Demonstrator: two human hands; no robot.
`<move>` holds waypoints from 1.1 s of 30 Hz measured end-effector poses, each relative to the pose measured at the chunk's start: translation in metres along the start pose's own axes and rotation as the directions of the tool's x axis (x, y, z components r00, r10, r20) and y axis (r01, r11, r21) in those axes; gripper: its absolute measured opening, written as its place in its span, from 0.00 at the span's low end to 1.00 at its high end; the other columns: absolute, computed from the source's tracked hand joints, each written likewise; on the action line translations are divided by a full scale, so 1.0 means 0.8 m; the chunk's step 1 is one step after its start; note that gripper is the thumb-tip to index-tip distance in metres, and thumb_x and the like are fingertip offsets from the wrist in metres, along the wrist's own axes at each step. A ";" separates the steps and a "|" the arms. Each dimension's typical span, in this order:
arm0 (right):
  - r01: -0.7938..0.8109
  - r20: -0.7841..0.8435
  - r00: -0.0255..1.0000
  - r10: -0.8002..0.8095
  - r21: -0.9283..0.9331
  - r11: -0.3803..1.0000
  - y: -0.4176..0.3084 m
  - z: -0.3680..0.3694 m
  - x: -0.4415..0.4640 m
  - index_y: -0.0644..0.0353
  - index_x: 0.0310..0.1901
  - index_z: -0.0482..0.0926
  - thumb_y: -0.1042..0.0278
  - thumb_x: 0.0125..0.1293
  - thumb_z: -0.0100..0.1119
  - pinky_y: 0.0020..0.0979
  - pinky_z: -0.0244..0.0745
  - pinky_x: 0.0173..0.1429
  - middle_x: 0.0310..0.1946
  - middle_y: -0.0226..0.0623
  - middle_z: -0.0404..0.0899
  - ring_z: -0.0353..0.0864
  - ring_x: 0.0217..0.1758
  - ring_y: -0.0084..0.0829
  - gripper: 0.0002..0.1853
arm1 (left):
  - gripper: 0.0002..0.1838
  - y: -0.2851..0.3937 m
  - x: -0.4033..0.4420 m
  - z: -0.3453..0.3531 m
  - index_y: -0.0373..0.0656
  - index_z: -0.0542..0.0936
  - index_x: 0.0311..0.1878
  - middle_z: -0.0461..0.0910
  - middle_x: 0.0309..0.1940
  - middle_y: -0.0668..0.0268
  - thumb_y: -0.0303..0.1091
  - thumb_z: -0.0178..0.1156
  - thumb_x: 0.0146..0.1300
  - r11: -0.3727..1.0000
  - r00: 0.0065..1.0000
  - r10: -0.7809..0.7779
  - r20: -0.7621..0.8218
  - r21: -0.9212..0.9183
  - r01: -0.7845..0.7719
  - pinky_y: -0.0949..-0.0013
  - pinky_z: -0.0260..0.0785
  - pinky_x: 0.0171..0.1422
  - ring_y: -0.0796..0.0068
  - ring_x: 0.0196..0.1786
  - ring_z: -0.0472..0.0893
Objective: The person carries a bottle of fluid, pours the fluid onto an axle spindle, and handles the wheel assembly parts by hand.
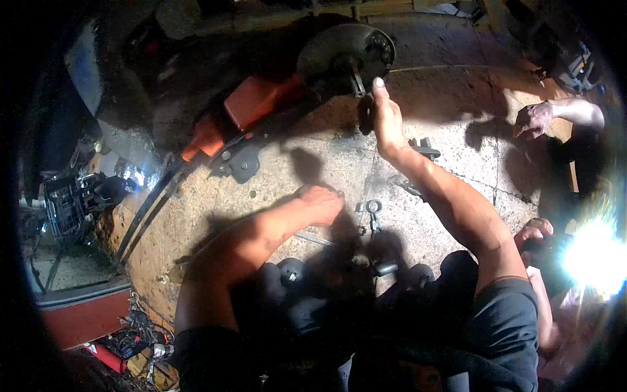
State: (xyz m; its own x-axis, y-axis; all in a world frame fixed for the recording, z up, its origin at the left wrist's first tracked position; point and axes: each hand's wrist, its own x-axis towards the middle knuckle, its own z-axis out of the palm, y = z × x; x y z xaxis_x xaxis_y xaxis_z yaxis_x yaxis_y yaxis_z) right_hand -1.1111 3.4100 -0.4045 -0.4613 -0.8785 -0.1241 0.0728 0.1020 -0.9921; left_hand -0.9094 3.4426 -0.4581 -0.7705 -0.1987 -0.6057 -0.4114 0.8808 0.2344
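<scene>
My right hand (386, 121) is raised beside a large dark round disc (346, 55), just below the short shaft (356, 81) at its centre. One digit points upward; the other fingers are in shadow, and contact with the shaft cannot be made out. My left hand (321, 204) is low over the floor with curled fingers, and whatever they hold is hidden. An orange-red housing (258, 101) joins the disc's left side and tapers to a black cable or hose (150, 212). A metal piece with a ring end (373, 207) lies right of my left hand.
A grey metal bracket (240, 163) and a dark clamp-like part (424, 149) lie on the stained floor (457, 215). Another person's hands (535, 119) are at the right, near a glaring lamp (595, 258). A red-fronted box (88, 317) and loose clutter (140, 356) stand lower left.
</scene>
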 end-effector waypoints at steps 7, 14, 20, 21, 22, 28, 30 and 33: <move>0.018 0.008 1.000 -0.018 0.013 1.000 -0.031 0.021 -0.006 0.66 0.38 0.79 0.34 0.66 0.56 0.26 0.63 0.35 0.25 0.28 0.70 0.66 0.30 0.19 0.32 | 0.10 0.000 -0.013 -0.008 0.38 0.86 0.34 0.85 0.36 0.53 0.28 0.57 0.52 1.000 0.999 -0.003 -0.041 -0.004 0.003 0.58 0.77 0.46 0.56 0.42 0.85; -0.006 0.015 1.000 0.006 -0.011 1.000 -0.030 0.028 0.010 0.75 0.58 0.75 0.45 0.69 0.55 0.28 0.66 0.59 0.48 0.39 0.80 0.73 0.50 0.27 0.34 | 0.09 0.000 -0.012 -0.007 0.39 0.86 0.30 0.85 0.33 0.53 0.28 0.57 0.49 1.000 0.996 0.009 -0.090 0.013 -0.007 0.59 0.77 0.44 0.55 0.41 0.85; 0.045 -0.048 0.998 -0.047 -0.037 0.998 -0.028 0.030 0.008 0.75 0.54 0.77 0.45 0.68 0.55 0.28 0.67 0.56 0.43 0.38 0.81 0.72 0.47 0.26 0.33 | 0.09 -0.002 -0.013 -0.009 0.39 0.86 0.31 0.85 0.34 0.52 0.28 0.57 0.50 1.000 0.999 0.023 -0.048 0.005 -0.023 0.58 0.76 0.46 0.53 0.42 0.84; 0.019 -0.024 1.000 -0.019 -0.018 1.000 -0.031 0.030 0.006 0.75 0.54 0.77 0.45 0.68 0.56 0.28 0.67 0.56 0.43 0.38 0.80 0.72 0.47 0.26 0.33 | 0.09 -0.003 -0.014 -0.006 0.39 0.86 0.31 0.85 0.34 0.52 0.28 0.57 0.50 1.000 0.998 0.019 -0.052 0.004 -0.018 0.58 0.76 0.46 0.53 0.42 0.84; -0.007 0.000 1.000 0.007 0.000 1.000 -0.032 0.029 0.006 0.75 0.54 0.77 0.45 0.68 0.56 0.28 0.67 0.56 0.43 0.39 0.80 0.72 0.47 0.26 0.33 | 0.09 -0.004 -0.015 -0.007 0.39 0.86 0.31 0.85 0.34 0.52 0.28 0.57 0.50 1.000 0.998 0.014 -0.057 0.003 -0.014 0.58 0.76 0.47 0.53 0.42 0.84; 0.082 -0.100 0.991 -0.086 -0.047 0.996 -0.032 0.035 -0.004 0.69 0.43 0.80 0.40 0.69 0.53 0.26 0.65 0.45 0.32 0.31 0.75 0.67 0.37 0.22 0.30 | 0.09 -0.002 -0.013 -0.015 0.39 0.86 0.31 0.85 0.35 0.52 0.29 0.58 0.51 1.000 1.000 0.019 0.021 -0.006 -0.019 0.58 0.76 0.48 0.55 0.43 0.84; 0.039 -0.037 0.998 -0.042 -0.068 0.997 -0.037 0.029 -0.011 0.67 0.40 0.80 0.38 0.70 0.50 0.27 0.63 0.41 0.29 0.29 0.72 0.65 0.34 0.21 0.31 | 0.09 -0.003 -0.014 -0.012 0.39 0.85 0.31 0.85 0.35 0.52 0.29 0.57 0.51 1.000 0.999 0.023 -0.023 -0.009 -0.024 0.59 0.76 0.48 0.55 0.42 0.84; 0.091 -0.038 0.995 -0.094 -0.081 0.993 -0.031 0.029 -0.022 0.68 0.37 0.79 0.36 0.71 0.46 0.33 0.66 0.45 0.28 0.36 0.74 0.67 0.35 0.27 0.33 | 0.09 -0.001 -0.015 -0.016 0.39 0.85 0.31 0.85 0.34 0.52 0.29 0.57 0.51 1.000 1.000 0.022 -0.018 0.011 -0.022 0.59 0.76 0.47 0.54 0.41 0.84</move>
State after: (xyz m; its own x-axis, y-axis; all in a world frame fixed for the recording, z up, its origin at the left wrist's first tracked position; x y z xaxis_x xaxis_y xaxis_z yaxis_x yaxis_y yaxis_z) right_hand -1.0845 3.4124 -0.3771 -0.4992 -0.8660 -0.0305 -0.0414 0.0590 -0.9974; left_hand -0.9061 3.4384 -0.4417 -0.7882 -0.1872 -0.5862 -0.3893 0.8894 0.2395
